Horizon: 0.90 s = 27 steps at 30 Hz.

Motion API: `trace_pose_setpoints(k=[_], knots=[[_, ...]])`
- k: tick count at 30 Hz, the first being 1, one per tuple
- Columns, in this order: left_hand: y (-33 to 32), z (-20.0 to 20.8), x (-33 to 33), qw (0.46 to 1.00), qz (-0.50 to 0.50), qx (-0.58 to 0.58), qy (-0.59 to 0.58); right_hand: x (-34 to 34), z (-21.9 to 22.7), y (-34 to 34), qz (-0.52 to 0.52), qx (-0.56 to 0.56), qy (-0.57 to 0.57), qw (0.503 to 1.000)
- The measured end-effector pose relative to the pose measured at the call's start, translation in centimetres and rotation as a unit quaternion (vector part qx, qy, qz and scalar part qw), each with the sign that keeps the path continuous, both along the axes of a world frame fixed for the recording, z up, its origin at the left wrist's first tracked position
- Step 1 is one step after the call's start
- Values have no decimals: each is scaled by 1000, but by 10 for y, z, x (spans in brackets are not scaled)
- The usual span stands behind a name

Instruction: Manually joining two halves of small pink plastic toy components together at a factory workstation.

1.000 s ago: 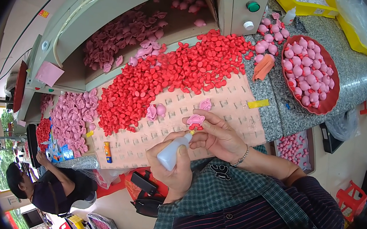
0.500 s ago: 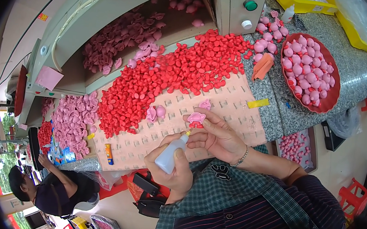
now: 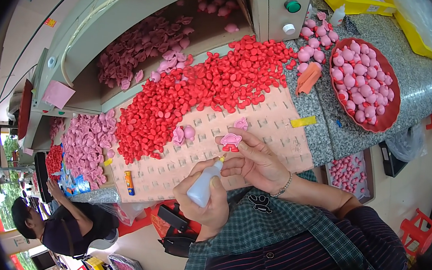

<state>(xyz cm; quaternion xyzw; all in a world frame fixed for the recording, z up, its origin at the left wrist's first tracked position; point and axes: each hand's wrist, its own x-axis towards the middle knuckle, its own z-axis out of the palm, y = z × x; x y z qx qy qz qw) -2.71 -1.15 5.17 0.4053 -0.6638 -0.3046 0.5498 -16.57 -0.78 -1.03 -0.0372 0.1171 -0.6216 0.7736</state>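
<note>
My left hand (image 3: 202,200) is wrapped round a translucent squeeze bottle (image 3: 200,187) with a yellow nozzle tip, which points up toward my right hand. Between the thumb and fingers of my right hand (image 3: 258,164) is a small pink plastic piece (image 3: 231,140) with red parts along its lower edge. The nozzle is just below this piece, apart from it as far as I can see. Just beyond my right fingertips lies another pink piece (image 3: 241,122) on the slotted beige surface (image 3: 275,126). A pink shell and a pink ball (image 3: 189,132) lie farther left.
Small red pieces (image 3: 177,104) form a large heap beyond my hands. Pink shells (image 3: 87,141) are piled at left. A red scalloped bowl (image 3: 389,115) of pink figures stands right, near an orange cloth (image 3: 308,79). A glue tube (image 3: 129,182) lies near the edge. Another person (image 3: 75,225) works at far left.
My left hand has shifted slightly to the right, and the bottle has tipped a little more upright. My right hand and the pink piece stay nearly still.
</note>
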Motion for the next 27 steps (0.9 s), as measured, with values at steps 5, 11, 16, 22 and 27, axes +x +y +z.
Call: trace_pose_setpoints(k=[5,11,16,22,27], knots=[[0,3,0,1000,-11,0,-7,1,-1,0,-1,-1,-3,1000],[0,4,0,1000,-16,3,-22,1,-3,0,-3,-3,-4,1000],[0,3,2,999,-18,5,-30,2,-4,0,-3,-6,-2,1000],[1,4,0,1000,-9,2,-18,1,-3,1,0,-9,3,1000],[-5,-4,0,952,81,131,266,0,1,1,-3,9,1,1000]])
